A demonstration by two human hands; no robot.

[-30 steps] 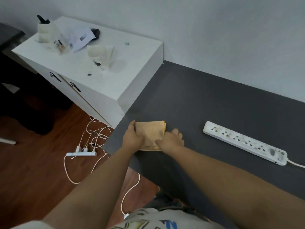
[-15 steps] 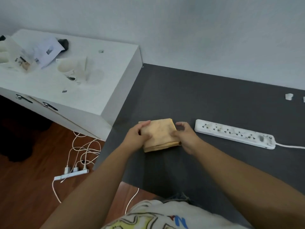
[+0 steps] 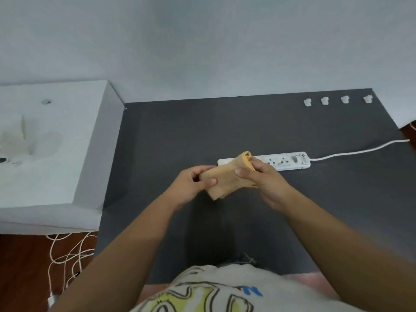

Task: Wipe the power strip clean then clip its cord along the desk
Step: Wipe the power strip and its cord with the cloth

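Observation:
A folded tan cloth is held above the dark grey desk by both hands. My left hand grips its left end and my right hand pinches its right end. Just behind the cloth lies the white power strip, partly hidden by the cloth and my right fingers. Its white cord runs right off the desk edge. Several small white cord clips sit in a row at the desk's far right, by the wall.
A white cabinet stands flush against the desk's left side, with faint blurred items on top. White cables lie tangled on the wooden floor at lower left. A grey wall backs the desk.
Both hands lifted the cloth off the desk and carried it right, toward the power strip. The head view swung right, bringing the cord clips into sight.

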